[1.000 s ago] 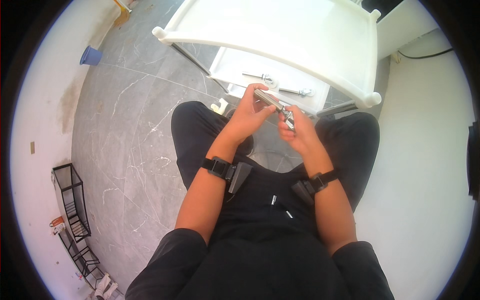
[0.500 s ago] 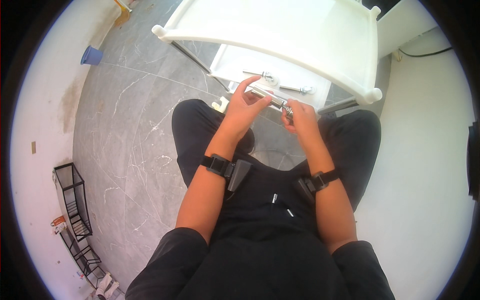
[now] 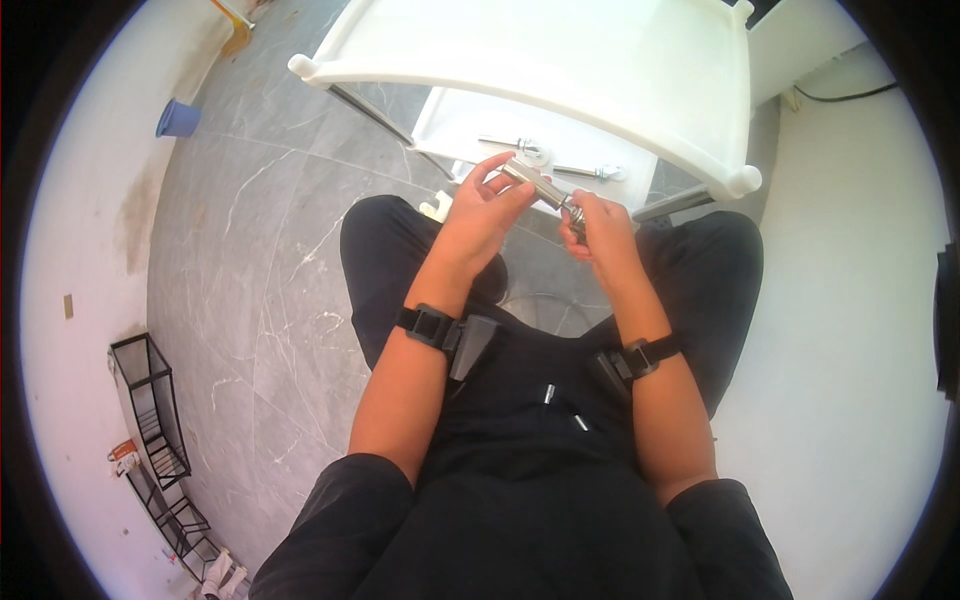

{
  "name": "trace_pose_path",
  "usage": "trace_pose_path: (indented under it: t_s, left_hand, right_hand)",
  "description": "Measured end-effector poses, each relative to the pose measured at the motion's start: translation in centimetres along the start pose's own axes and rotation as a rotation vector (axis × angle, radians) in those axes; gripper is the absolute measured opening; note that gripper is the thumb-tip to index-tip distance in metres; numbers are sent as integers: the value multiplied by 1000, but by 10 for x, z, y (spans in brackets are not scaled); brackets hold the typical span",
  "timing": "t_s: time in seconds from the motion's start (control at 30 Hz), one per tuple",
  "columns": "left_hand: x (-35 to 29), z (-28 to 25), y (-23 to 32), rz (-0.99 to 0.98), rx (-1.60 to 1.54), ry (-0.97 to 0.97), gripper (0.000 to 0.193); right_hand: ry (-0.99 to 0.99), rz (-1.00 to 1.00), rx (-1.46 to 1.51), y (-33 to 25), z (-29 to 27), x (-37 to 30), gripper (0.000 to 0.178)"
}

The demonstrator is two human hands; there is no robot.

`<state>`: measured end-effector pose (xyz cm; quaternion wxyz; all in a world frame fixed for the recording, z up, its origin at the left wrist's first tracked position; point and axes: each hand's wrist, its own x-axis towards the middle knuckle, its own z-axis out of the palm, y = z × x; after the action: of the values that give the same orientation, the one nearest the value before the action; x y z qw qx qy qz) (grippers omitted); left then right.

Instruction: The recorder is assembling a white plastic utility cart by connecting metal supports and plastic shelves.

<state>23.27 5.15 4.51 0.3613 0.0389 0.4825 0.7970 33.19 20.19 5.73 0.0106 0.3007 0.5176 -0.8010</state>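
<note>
Out over my knees, both hands are on one shiny metal piece: a silver cylinder (image 3: pixel 535 183) with a thinner metal end fitting (image 3: pixel 576 215). My left hand (image 3: pixel 476 222) is closed round the cylinder, thumb on the near side and fingers beyond it. My right hand (image 3: pixel 607 228) pinches the fitting at the lower right end; its fingers partly cover it. The piece tilts from upper left to lower right. Beyond my hands, two metal rods with rounded ends, a left one (image 3: pixel 505 142) and a right one (image 3: pixel 585 171), lie on the cart's lower shelf.
A white cart (image 3: pixel 560 60) stands before me, its upper tray overhanging the lower shelf (image 3: pixel 450 122). Two small silver pieces, one (image 3: pixel 549 395) and another (image 3: pixel 582 423), rest on my dark clothing. A blue bucket (image 3: pixel 178 118) and black metal rack (image 3: pixel 153 410) are by the left wall.
The cylinder has turned slightly in my left hand, and more of its side shows. Both hands keep their hold. The view has shifted a little.
</note>
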Motion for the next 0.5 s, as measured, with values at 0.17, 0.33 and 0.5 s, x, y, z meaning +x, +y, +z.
trace_pose_path:
  t_s: [0.17,0.33,0.5]
  left_hand:
    - [1,1,7,-73,-128,-88,53]
    - [1,1,0,-72,-116,-21,51]
    - [1,2,-2,-30,-42,-54,50]
  right_hand:
    - [12,3,6,-2,-1,0,30]
    - [-9,3,17,-2,3,0,30]
    - [14,-7,-19,0,2,3,35]
